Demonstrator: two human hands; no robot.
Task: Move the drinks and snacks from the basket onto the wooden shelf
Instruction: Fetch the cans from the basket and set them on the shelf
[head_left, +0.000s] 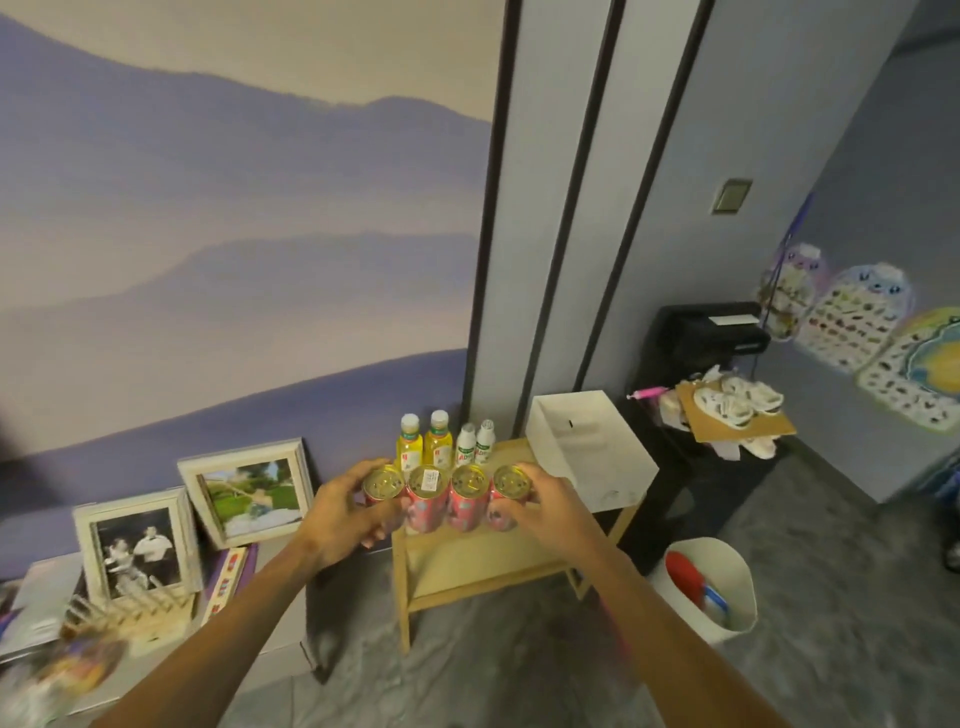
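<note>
Several red cans with gold tops stand in a row along the front of the wooden shelf (511, 451). My left hand (345, 514) grips the leftmost can (383, 486). At the other end my right hand (543, 506) grips the rightmost can (509, 488). Two middle cans (428, 496) (468, 496) stand between them, untouched. Behind the cans stand two yellow drink bottles (410, 444) and two small white bottles (475, 444). A white basket (730, 587) on the floor at the right holds red and blue snack packets (685, 577).
A white open box (589, 447) sits on the shelf's right end. Framed photos (249, 493) lean on the wall at the left, with a wooden rack (130, 613) below them. A black stand (691, 467) with shoes on cardboard is at the right. Grey carpet covers the floor.
</note>
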